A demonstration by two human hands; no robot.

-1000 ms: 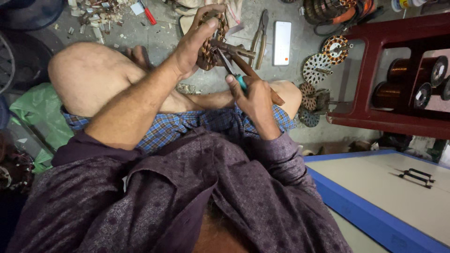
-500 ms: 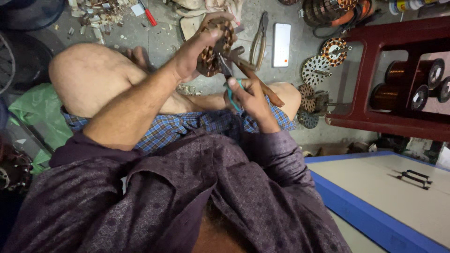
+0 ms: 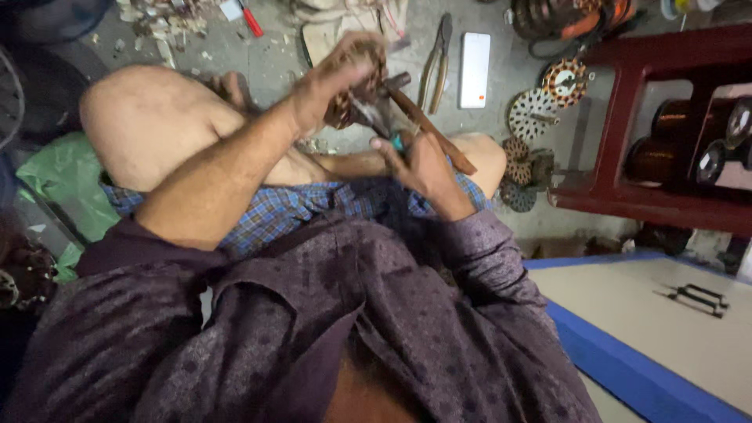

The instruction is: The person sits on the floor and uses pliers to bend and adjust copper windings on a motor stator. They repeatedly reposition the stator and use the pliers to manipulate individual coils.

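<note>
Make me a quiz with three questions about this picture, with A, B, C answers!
1. Where is the white phone?
A on the floor
B on the red shelf
C in a hand

2. What colour is the shelf?
A green
B dark red
C yellow

3. What is the left hand doing?
A resting flat
B gripping a round coil piece
C waving

Answers: 1 A, it lies on grey floor beside pliers. 2 B, its frame is dark red. 3 B, the fingers wrap the piece.
</note>
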